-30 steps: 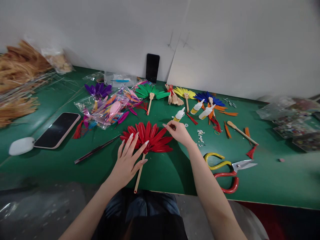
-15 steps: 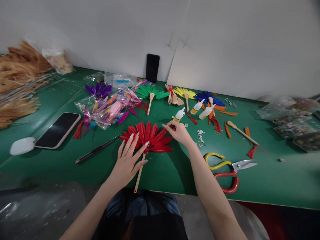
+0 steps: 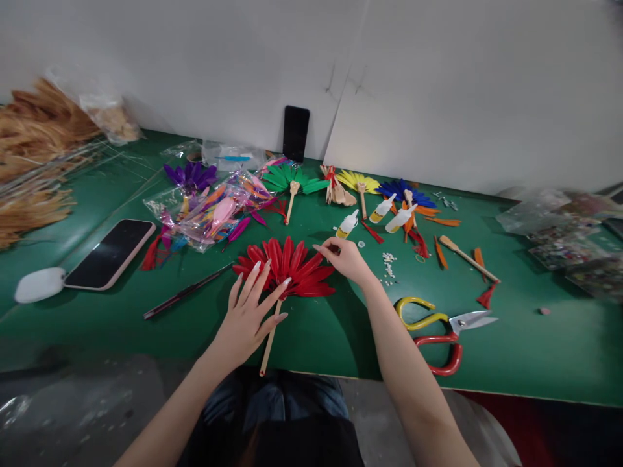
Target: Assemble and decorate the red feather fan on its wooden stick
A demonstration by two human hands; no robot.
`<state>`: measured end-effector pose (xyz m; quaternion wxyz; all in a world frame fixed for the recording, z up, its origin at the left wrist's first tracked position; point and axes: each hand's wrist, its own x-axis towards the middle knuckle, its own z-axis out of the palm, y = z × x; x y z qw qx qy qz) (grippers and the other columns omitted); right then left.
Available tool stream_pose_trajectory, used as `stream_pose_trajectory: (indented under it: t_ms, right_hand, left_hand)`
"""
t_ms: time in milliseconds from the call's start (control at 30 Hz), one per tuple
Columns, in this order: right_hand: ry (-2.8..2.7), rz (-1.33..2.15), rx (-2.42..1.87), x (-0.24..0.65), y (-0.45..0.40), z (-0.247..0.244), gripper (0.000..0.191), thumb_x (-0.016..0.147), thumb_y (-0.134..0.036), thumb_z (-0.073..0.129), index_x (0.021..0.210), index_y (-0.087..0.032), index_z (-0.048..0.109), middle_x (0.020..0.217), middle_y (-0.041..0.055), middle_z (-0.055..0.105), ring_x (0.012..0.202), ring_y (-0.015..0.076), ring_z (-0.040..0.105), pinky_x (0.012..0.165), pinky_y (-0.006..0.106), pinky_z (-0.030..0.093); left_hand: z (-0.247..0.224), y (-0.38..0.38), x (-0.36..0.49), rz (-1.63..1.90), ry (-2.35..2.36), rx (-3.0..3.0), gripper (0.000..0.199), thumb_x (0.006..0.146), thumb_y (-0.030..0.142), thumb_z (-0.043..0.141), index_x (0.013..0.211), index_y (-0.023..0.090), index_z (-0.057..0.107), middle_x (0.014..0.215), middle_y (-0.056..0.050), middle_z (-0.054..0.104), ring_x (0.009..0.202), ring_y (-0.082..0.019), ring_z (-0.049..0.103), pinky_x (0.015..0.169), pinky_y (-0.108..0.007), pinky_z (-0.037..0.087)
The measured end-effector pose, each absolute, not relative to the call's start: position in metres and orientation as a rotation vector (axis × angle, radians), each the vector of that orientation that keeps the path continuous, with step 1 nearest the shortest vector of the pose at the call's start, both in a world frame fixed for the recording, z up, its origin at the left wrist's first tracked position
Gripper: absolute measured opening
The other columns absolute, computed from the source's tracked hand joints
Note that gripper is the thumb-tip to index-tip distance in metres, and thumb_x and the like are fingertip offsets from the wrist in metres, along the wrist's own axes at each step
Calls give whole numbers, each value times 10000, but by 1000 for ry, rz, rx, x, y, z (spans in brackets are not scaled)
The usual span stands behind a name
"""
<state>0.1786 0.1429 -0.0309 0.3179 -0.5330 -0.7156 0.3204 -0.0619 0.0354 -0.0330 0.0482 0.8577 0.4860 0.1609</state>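
Observation:
A red feather fan (image 3: 292, 259) with a thin wooden handle lies in front of me on the green table (image 3: 311, 344). My left hand (image 3: 250, 311) rests flat on the fan's lower left feathers, fingers spread, its thumb across the top of the handle. At the fan's upper right edge, my right hand (image 3: 341, 254) is closed in a pinch at the tip of a red feather (image 3: 314, 262). A small white-capped glue bottle (image 3: 347, 224) stands just beyond the right hand. White beads (image 3: 388, 261) lie scattered to its right.
Green (image 3: 292, 176), yellow (image 3: 360, 179), blue (image 3: 409, 190) and purple feather fans (image 3: 191, 174) lie farther back. Yellow-and-red-handled scissors (image 3: 452, 331) rest by my right forearm. Left are a pen (image 3: 187, 290), a phone (image 3: 111, 254) and bagged feathers (image 3: 219, 211). Another phone (image 3: 296, 133) leans on the wall.
The whole view has shifted very slightly. Both hands keep nearly the same places on the fan, and nothing on the table has visibly moved.

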Motion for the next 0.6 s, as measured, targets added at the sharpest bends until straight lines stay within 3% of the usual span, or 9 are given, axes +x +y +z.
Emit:
stream_pose_trajectory:
  t_ms: [600]
  right_hand:
    - [-1954,785,-1505,186,145,-31,365,780,-520,539,627,-189,561,531,-10,522,490,120,442,479,249,320]
  left_hand:
    - [-36,37,-63,494,1477,2627,492,922,390,370,1398,288,302,1517,-70,68,1374,-305,83,1075,-501,127]
